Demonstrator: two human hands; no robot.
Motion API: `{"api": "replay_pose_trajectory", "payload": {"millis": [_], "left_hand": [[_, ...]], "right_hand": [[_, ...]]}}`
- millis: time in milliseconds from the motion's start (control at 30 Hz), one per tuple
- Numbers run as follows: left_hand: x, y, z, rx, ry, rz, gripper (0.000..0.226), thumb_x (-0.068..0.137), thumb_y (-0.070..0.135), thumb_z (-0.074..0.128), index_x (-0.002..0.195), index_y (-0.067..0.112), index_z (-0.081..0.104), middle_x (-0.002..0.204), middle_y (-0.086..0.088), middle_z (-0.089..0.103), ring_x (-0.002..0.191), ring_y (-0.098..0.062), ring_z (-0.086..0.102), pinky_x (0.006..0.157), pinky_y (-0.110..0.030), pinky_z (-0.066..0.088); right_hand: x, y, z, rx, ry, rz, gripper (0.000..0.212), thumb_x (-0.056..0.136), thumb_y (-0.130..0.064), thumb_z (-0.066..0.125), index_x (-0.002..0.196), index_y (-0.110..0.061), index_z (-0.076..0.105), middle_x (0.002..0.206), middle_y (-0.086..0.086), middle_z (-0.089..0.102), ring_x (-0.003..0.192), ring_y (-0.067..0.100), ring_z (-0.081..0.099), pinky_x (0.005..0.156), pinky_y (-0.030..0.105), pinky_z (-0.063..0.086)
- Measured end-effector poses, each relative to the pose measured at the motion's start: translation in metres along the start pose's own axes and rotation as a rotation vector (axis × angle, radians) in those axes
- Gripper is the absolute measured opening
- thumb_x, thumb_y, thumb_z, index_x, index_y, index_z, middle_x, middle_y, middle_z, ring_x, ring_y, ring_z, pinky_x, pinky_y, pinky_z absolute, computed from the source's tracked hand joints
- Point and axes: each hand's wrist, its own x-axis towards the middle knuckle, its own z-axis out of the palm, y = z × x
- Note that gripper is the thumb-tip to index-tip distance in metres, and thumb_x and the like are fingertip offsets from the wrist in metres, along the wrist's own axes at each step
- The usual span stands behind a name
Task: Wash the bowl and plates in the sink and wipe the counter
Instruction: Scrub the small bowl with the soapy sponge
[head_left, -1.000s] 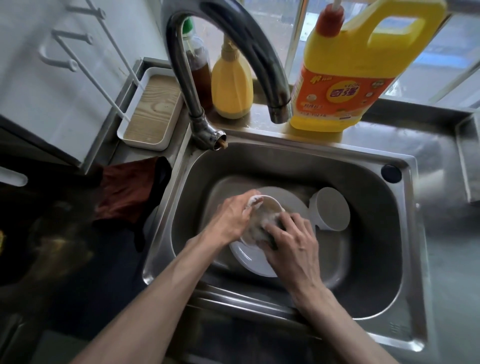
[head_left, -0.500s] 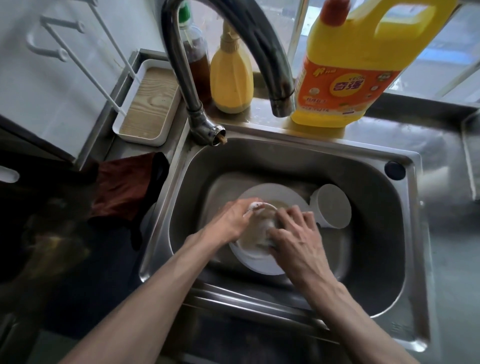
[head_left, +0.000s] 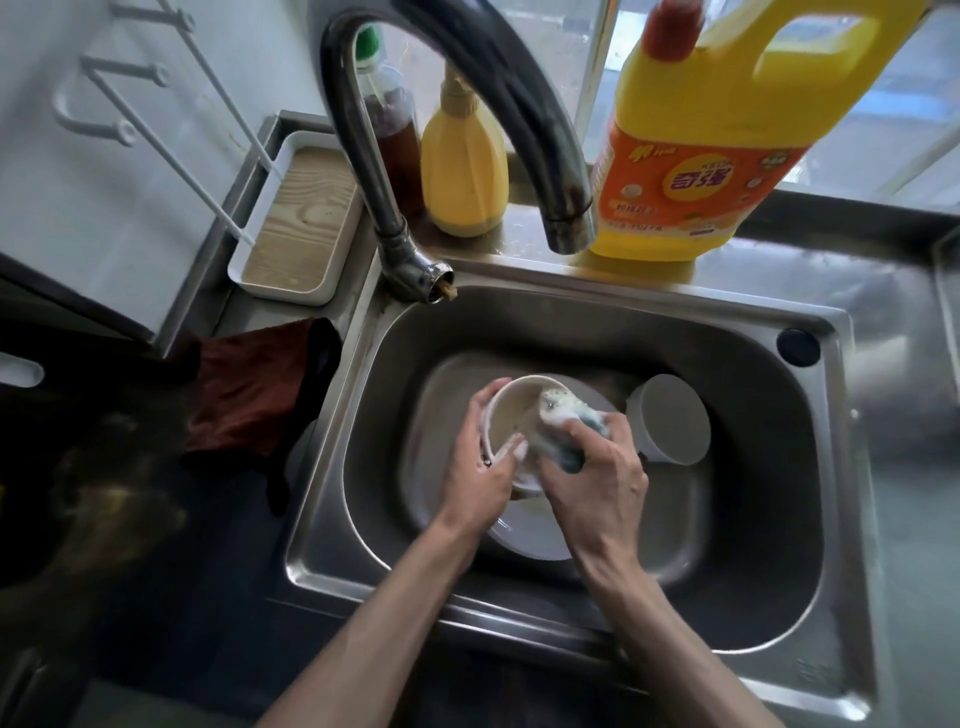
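Note:
A small white bowl (head_left: 511, 418) is tilted on its side above the steel sink (head_left: 587, 332), its soapy inside facing right. My left hand (head_left: 480, 467) grips its rim, thumb inside. My right hand (head_left: 597, 478) holds a foamy blue-green sponge (head_left: 569, 423) pressed into the bowl's mouth. Beneath both hands lies a white plate (head_left: 530, 535) on the sink floor. A second white bowl (head_left: 670, 418) sits upside down to the right, leaning on the plate's edge.
The dark tap (head_left: 467, 88) arches over the sink's back. Behind it stand a big yellow detergent jug (head_left: 696, 156), a yellow squeeze bottle (head_left: 464, 171) and a brown bottle (head_left: 395, 124). A brown cloth (head_left: 249, 395) lies left of the sink, near a white tray (head_left: 298, 223).
The bowl has been lifted and turned so its opening shows. My right hand has drawn back a little, and the sponge now shows at the bowl's mouth.

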Motion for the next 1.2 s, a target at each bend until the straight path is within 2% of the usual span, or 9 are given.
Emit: {"api": "replay_pose_trajectory", "payload": {"millis": [133, 233, 367, 567, 667, 733, 933, 1067, 1200], "left_hand": [[0.008, 0.0, -0.005, 0.143, 0.069, 0.047, 0.051, 0.089, -0.007, 0.055, 0.127, 0.026, 0.057, 0.12, 0.01, 0.065, 0.111, -0.004, 0.062, 0.091, -0.016, 0.05], [0.022, -0.002, -0.016, 0.39, -0.001, 0.022, 0.052, 0.082, 0.007, 0.053, 0.122, 0.039, 0.061, 0.114, 0.01, 0.071, 0.109, -0.014, 0.066, 0.094, -0.037, 0.056], [0.039, 0.002, -0.024, 0.641, -0.157, -0.034, 0.05, 0.088, 0.013, 0.058, 0.122, 0.05, 0.059, 0.11, 0.009, 0.075, 0.105, -0.017, 0.071, 0.09, -0.041, 0.058], [0.038, 0.01, -0.02, 0.372, -0.341, -0.026, 0.037, 0.101, 0.034, 0.047, 0.122, 0.01, 0.067, 0.113, -0.003, 0.072, 0.106, -0.013, 0.066, 0.097, -0.029, 0.051], [0.035, 0.008, -0.023, 0.353, -0.34, -0.1, 0.056, 0.102, 0.055, 0.038, 0.124, 0.012, 0.067, 0.115, -0.007, 0.073, 0.11, -0.017, 0.069, 0.099, -0.037, 0.054], [0.036, 0.008, -0.026, 0.382, -0.346, -0.091, 0.046, 0.108, 0.046, 0.039, 0.127, 0.013, 0.065, 0.117, -0.008, 0.072, 0.112, -0.02, 0.068, 0.101, -0.039, 0.053], [0.044, 0.016, -0.028, 0.473, -0.374, -0.043, 0.023, 0.107, 0.011, 0.051, 0.123, 0.006, 0.066, 0.114, -0.008, 0.071, 0.105, -0.017, 0.067, 0.095, -0.028, 0.051], [0.048, 0.018, -0.029, 0.571, -0.357, -0.091, 0.022, 0.106, 0.027, 0.054, 0.118, 0.017, 0.069, 0.109, -0.006, 0.073, 0.104, -0.023, 0.068, 0.093, -0.036, 0.052], [0.046, 0.016, -0.029, 0.609, -0.333, -0.11, 0.026, 0.104, 0.039, 0.051, 0.119, 0.026, 0.068, 0.115, -0.003, 0.072, 0.109, -0.024, 0.066, 0.096, -0.039, 0.053]], "right_hand": [[-0.004, 0.005, -0.012, -0.162, -0.145, -0.204, 0.033, 0.079, -0.035, 0.087, 0.109, -0.028, 0.073, 0.125, 0.0, 0.052, 0.101, 0.021, 0.057, 0.073, 0.032, 0.052], [-0.002, 0.015, -0.016, -0.497, -0.106, -0.506, 0.036, 0.076, -0.021, 0.087, 0.11, -0.02, 0.074, 0.14, 0.012, 0.057, 0.123, 0.036, 0.05, 0.091, 0.047, 0.047], [0.001, 0.015, -0.011, -0.562, -0.058, -0.676, 0.042, 0.069, -0.004, 0.084, 0.11, -0.01, 0.076, 0.131, 0.014, 0.064, 0.124, 0.038, 0.05, 0.1, 0.05, 0.039], [-0.006, -0.003, 0.005, -0.102, -0.018, -0.402, 0.028, 0.081, -0.014, 0.085, 0.108, -0.016, 0.076, 0.112, 0.003, 0.07, 0.105, 0.023, 0.06, 0.086, 0.032, 0.05], [-0.01, -0.003, 0.01, 0.191, -0.181, -0.192, 0.03, 0.081, -0.019, 0.086, 0.11, -0.02, 0.079, 0.112, -0.008, 0.074, 0.104, 0.01, 0.066, 0.091, 0.029, 0.055], [-0.008, 0.002, 0.009, 0.262, -0.334, -0.128, 0.03, 0.081, -0.022, 0.082, 0.112, -0.024, 0.079, 0.113, -0.012, 0.074, 0.102, 0.006, 0.068, 0.089, 0.036, 0.058], [-0.001, 0.001, -0.004, 0.226, -0.63, -0.172, 0.022, 0.085, -0.022, 0.076, 0.104, -0.027, 0.066, 0.089, -0.012, 0.068, 0.083, 0.007, 0.063, 0.074, 0.028, 0.052], [0.004, -0.006, -0.008, -0.041, -0.518, -0.349, 0.02, 0.091, -0.03, 0.067, 0.111, -0.027, 0.068, 0.105, -0.002, 0.063, 0.108, 0.019, 0.053, 0.099, 0.03, 0.035], [0.015, -0.013, -0.021, -0.327, -0.617, -0.469, 0.027, 0.103, -0.03, 0.058, 0.129, -0.032, 0.064, 0.121, -0.002, 0.057, 0.117, 0.018, 0.036, 0.096, 0.025, 0.023]]}}
